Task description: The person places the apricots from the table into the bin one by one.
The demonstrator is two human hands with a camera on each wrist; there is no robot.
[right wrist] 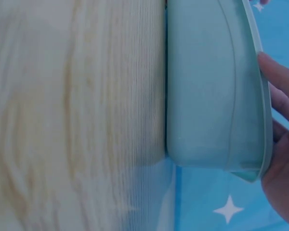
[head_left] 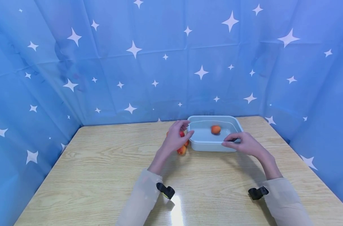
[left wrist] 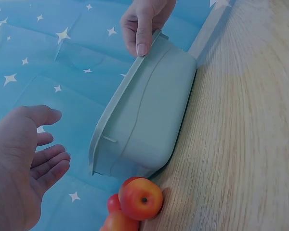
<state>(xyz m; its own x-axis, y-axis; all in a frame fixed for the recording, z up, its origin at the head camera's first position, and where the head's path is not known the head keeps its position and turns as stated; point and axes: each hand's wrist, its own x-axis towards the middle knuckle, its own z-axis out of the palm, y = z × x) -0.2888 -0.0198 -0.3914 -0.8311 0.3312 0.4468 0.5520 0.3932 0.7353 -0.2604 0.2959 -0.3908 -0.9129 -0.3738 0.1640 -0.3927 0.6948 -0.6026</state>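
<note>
A pale blue-green plastic bin (head_left: 212, 146) stands on the table, with one orange-red fruit (head_left: 215, 129) lying inside. My right hand (head_left: 245, 143) pinches the bin's rim near its front right corner; in the right wrist view, the fingers (right wrist: 285, 77) reach over that rim. At the bin's left end, my left hand (head_left: 175, 137) holds nothing, its thumb and fingers apart and loosely bent. Several more orange-red fruits (left wrist: 141, 198) sit against the bin's left side, partly hidden behind the left hand in the head view. One of them (head_left: 182, 150) lies nearest the table's front.
The wooden table (head_left: 103, 169) carries the bin near its back edge. A blue curtain with white stars (head_left: 160, 62) hangs behind and along both sides. Black wrist cameras (head_left: 166, 191) sit on both sleeves.
</note>
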